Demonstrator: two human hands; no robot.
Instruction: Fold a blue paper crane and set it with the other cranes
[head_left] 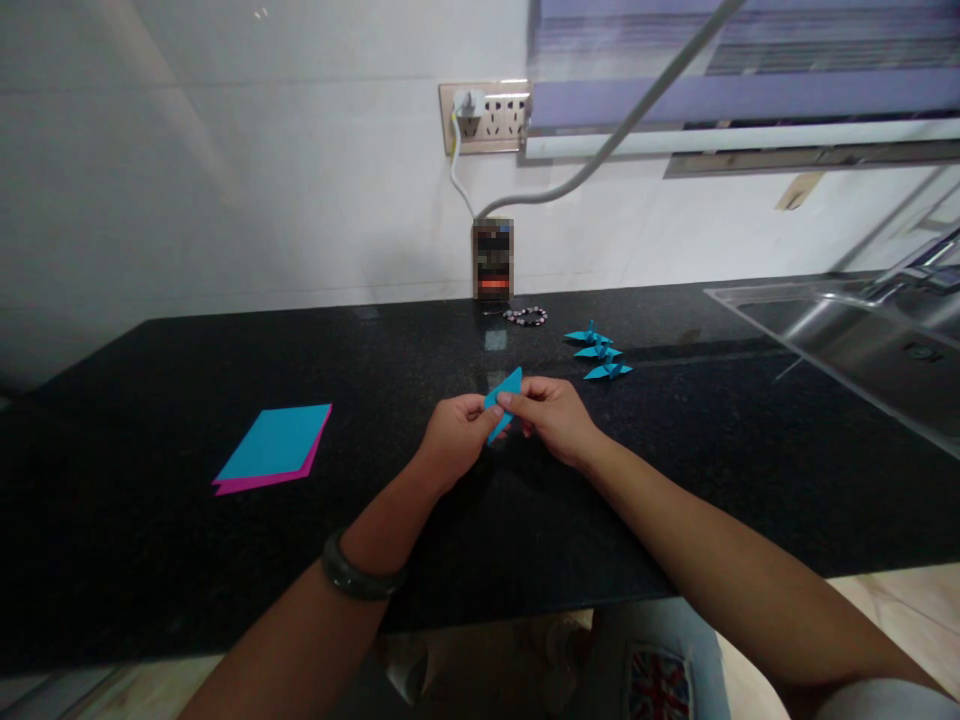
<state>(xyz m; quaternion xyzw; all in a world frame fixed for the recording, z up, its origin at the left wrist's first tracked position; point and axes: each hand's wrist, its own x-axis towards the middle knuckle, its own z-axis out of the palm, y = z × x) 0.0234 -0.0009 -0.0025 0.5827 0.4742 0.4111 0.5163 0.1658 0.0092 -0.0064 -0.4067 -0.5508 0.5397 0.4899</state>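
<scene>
Between my two hands, a little above the black countertop (375, 370), is a piece of folded blue origami paper (511, 386). My left hand (459, 435) pinches its lower left side, thumb on top. From the right, my right hand (555, 415) grips the same paper with the thumb pressed on its face. The fingers behind the paper are partly hidden. Beyond my right hand, several blue paper cranes (598, 352) stand in a short row. To the left of my left hand lies a stack of square paper (277, 445), blue on top and magenta beneath.
A phone (493, 260) leans against the white wall, cabled to a wall socket (487, 118). A beaded bracelet (527, 317) lies before it. A thick grey cable (600, 160) crosses the upper view. On the right is a steel sink (862, 340). The counter's front edge runs below my forearms.
</scene>
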